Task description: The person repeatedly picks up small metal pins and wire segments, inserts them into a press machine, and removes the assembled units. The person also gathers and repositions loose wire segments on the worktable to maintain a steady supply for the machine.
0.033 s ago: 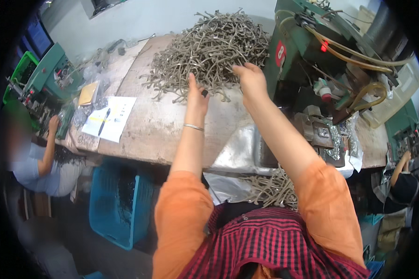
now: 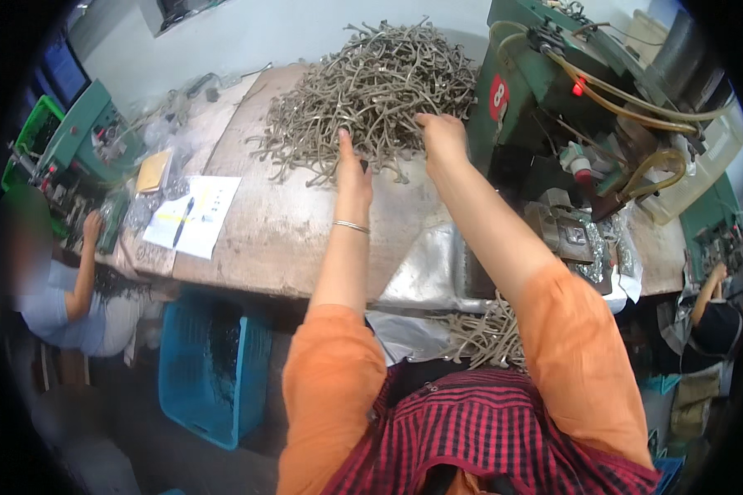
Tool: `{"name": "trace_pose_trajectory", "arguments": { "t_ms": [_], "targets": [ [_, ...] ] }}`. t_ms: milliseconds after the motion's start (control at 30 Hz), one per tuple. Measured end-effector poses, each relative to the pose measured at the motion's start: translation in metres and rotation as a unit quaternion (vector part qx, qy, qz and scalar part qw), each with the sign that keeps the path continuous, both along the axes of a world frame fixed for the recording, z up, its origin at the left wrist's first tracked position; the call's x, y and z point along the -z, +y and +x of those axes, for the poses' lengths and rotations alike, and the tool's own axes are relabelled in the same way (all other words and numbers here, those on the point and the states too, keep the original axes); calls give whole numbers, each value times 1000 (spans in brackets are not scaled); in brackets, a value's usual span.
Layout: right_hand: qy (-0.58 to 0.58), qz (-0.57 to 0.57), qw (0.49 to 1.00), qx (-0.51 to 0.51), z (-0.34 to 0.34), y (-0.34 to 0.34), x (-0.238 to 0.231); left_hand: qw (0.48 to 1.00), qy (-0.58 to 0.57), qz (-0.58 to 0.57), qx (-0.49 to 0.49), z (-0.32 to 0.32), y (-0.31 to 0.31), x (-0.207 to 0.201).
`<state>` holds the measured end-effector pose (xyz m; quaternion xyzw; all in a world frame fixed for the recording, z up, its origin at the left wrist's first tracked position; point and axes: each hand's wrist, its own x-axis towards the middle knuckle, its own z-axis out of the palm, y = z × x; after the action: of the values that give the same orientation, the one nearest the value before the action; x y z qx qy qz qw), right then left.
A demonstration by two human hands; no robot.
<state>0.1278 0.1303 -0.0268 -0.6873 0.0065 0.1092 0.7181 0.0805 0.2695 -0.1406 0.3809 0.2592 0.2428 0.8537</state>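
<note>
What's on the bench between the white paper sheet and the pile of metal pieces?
Bare worn benchtop in the head view. Nothing lies between the white paper sheet and the pile of metal pieces; only a few stray pieces trail from the pile's near edge.

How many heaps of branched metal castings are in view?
2: the big pile on the table under both hands, and a smaller bunch by the person's lap. More may be hidden.

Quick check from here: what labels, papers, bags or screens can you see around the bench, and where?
Round red label: on the green machine's side, right of the metal pile.
White paper sheet: bench's left end, yellow patches, a pen on it.
Yellow pad: just beyond the sheet.
Clear plastic bags: far left of the bench.
</note>
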Motion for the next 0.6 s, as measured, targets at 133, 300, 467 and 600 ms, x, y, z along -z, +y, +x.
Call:
{"name": "trace_pose_trajectory", "arguments": {
  "t_ms": [133, 300, 467, 600],
  "targets": [
    [60, -188, 953, 230, 119, 65, 67, 998, -33, 41, -27, 1, 10, -16],
    [114, -149, 967, 171, 174, 43, 66, 993, -67, -95, 10, 49, 23, -14],
    [120, -61, 990, 34, 157, 70, 42, 990, -2, -141, 28, 70, 75, 2],
    [161, 17, 979, -126, 209, 53, 108, 989, 28, -106, 99, 50, 88, -3]
  ]
}}
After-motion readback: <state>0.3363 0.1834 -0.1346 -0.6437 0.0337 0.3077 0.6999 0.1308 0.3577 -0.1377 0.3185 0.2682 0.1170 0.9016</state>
